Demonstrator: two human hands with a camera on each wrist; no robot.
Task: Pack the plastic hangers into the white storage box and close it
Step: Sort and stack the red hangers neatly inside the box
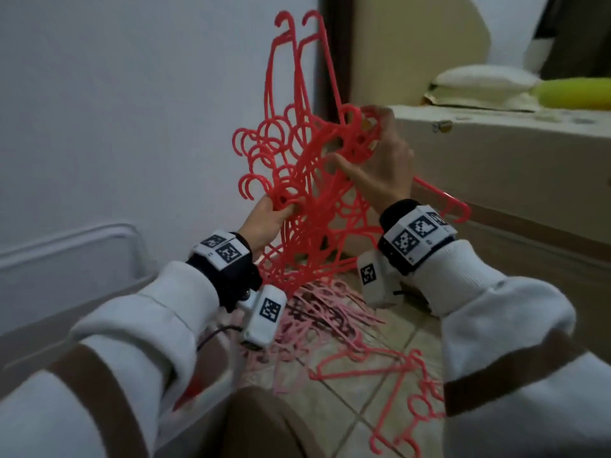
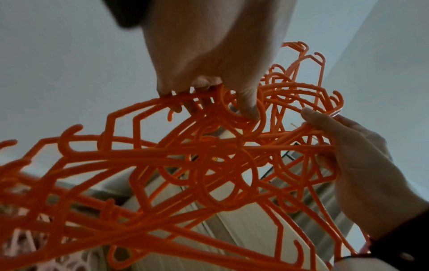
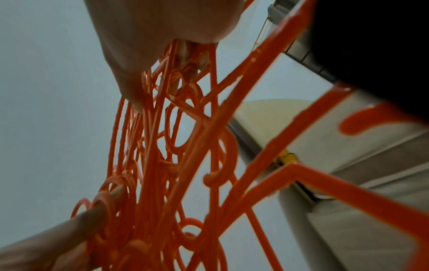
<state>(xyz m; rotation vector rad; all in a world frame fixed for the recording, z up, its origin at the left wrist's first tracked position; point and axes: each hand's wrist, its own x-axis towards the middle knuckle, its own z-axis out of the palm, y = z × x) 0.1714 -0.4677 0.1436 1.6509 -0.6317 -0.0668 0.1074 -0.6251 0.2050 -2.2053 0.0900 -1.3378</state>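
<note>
A tangled bundle of red-orange plastic hangers (image 1: pixel 297 160) is held up in the air between both hands, hooks fanned to the left and two long hangers sticking upward. My left hand (image 1: pixel 281 206) grips the bundle low on its left side, fingers curled through the hooks (image 2: pixel 232 113). My right hand (image 1: pixel 360 140) grips the upper right of the bundle (image 3: pixel 162 146), thumb and fingers closed on several strands. The white storage box (image 1: pixel 99 259) stands open at the left, beside my left forearm; its inside is mostly hidden. Pale pink hangers (image 1: pixel 314 312) lie heaped on the floor under the bundle.
More red hangers (image 1: pixel 396 375) lie loose on the tiled floor (image 1: pixel 380 414) at the lower right. A beige cabinet (image 1: pixel 496 166) with a pillow (image 1: pixel 479 81) on top stands close on the right. A plain wall (image 1: pixel 132 94) rises behind the box. My knee (image 1: pixel 258 424) is in front.
</note>
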